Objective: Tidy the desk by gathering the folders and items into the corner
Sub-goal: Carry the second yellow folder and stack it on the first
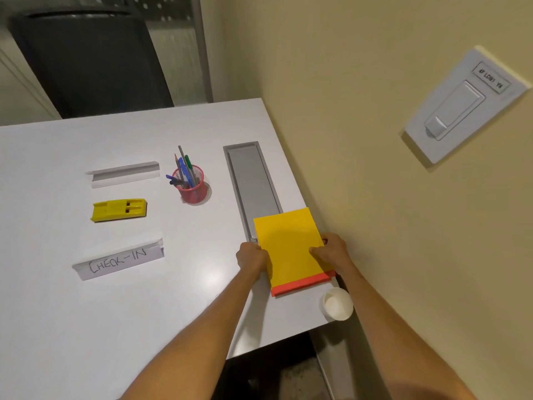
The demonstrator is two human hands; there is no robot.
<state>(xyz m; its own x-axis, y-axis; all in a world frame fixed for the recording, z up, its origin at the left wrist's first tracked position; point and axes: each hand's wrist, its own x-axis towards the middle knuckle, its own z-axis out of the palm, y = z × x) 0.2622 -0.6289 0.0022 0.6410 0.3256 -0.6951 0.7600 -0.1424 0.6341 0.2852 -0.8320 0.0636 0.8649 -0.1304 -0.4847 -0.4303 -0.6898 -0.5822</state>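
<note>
Both hands grasp the yellow folder (288,243) by its side edges: left hand (251,256), right hand (331,251). Between the fingers it likely handles light and flexible; edges suit gripping.

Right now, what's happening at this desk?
A person is holding a stack of folders, yellow folder over an orange folder, with the left hand and right hand on its two sides, at the desk's wall-side edge beside a paper cup. The pen cup, yellow stapler and "CHECK-IN" sign sit out on the desk, not yet gathered.
</note>
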